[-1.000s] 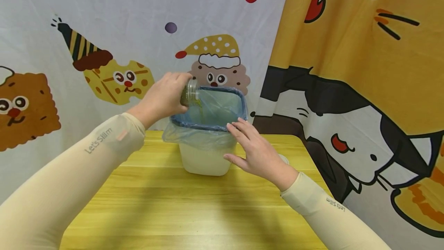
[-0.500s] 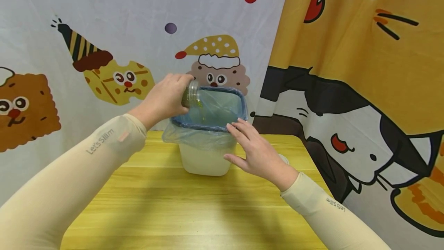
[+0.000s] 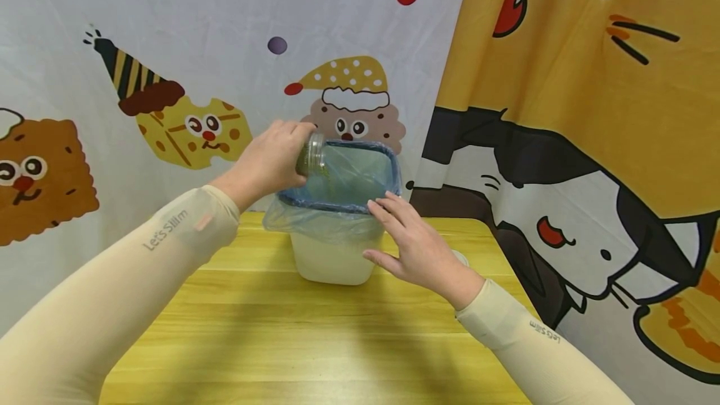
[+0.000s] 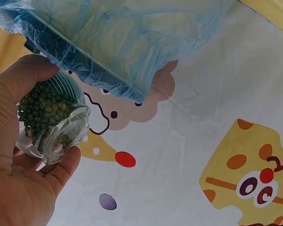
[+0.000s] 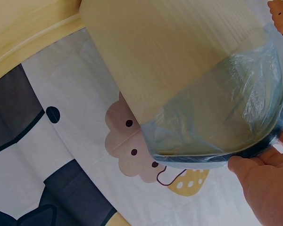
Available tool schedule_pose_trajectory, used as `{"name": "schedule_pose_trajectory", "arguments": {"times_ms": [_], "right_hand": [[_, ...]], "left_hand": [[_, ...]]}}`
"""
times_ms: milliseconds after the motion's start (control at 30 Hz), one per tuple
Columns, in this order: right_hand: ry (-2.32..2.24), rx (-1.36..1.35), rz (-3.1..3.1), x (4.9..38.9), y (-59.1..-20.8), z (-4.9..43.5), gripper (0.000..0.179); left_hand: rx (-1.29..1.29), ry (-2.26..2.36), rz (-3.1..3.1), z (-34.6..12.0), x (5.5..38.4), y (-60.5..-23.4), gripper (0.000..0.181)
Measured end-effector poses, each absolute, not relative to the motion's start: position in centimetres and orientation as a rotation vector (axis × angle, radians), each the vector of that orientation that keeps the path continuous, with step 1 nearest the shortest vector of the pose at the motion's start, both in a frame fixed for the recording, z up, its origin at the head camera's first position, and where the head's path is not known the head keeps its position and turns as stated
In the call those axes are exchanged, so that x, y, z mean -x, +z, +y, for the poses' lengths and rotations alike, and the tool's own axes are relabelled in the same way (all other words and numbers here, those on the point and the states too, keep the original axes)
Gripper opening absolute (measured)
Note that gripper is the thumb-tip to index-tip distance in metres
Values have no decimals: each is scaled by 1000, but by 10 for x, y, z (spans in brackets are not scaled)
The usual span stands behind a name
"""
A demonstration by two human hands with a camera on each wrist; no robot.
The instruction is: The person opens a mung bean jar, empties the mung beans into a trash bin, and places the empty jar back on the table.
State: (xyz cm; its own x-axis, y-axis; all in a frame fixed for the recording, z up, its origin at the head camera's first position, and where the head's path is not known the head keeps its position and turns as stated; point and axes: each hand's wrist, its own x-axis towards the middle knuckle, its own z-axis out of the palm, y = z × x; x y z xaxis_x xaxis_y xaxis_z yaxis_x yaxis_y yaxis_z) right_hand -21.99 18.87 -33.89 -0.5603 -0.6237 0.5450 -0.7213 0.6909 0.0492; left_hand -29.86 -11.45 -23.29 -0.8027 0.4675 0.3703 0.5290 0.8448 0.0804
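Observation:
My left hand (image 3: 269, 158) grips a glass jar (image 3: 316, 154), tipped sideways with its mouth over a cream trash bin (image 3: 334, 261). Green mung beans (image 4: 46, 107) lie inside the jar in the left wrist view, and a few fall from its mouth in the head view. A blue plastic bag (image 3: 332, 222) lines the bin and folds down over its rim. At the bin's near right corner, my right hand (image 3: 419, 242) touches the bagged rim with its fingertips, fingers extended and thumb apart. The bin's bottom is hidden from view.
The bin stands toward the back of a yellow wood-grain table (image 3: 315, 342). Part of a white round thing (image 3: 460, 257) shows behind my right wrist. Cartoon-printed curtains (image 3: 349, 5) hang right behind the table and along its right side.
The left hand and jar have shifted very slightly to the right. Beans keep dropping from the jar into the bin. The right hand and bin have not moved.

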Motion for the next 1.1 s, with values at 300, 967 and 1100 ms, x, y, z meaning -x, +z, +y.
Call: {"name": "schedule_pose_trajectory", "arguments": {"times_ms": [300,967,1100], "right_hand": [[239,-1029,-2377,219,-338,189,87],[221,-1028,-2371,216,-338,188,88],[215,-1030,-2361,216,-338,188,87]], "left_hand": [[764,-234,-2660,-112,300,-233,90],[810,-131,-2602,-110,300,-232,86],[812,-114,-2598,-110,300,-232,85]]}}
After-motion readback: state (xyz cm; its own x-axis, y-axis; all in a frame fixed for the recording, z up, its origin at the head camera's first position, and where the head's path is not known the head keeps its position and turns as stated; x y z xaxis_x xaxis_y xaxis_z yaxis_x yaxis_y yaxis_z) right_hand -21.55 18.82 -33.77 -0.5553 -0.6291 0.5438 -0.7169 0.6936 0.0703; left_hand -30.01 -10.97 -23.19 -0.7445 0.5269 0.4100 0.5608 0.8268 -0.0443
